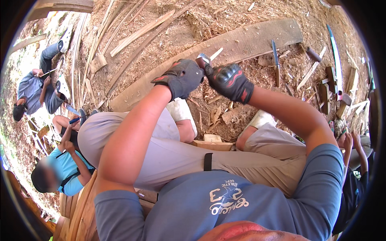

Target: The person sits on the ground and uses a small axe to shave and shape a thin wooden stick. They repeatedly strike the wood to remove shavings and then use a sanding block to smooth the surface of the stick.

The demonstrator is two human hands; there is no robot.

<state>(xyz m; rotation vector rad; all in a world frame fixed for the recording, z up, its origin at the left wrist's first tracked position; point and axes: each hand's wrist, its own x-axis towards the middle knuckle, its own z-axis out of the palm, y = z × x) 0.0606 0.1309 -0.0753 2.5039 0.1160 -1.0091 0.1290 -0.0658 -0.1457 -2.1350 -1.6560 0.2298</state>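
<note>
Both my hands wear black gloves with red marks and meet in front of my knees. My left hand [181, 76] and my right hand [230, 81] close together on a small grey metal piece [203, 60] that sticks up between them. What lies lower in the grip is hidden by the gloves. I sit with grey trousers and white shoes [181, 111] over ground covered in wood shavings.
A long flat plank [241, 42] lies just beyond my hands. A knife [276, 62] and a long blade [336, 60] rest at the right among wood offcuts. Thin wood strips [132, 36] lie at the back left. Two other people sit at the left, another at the right.
</note>
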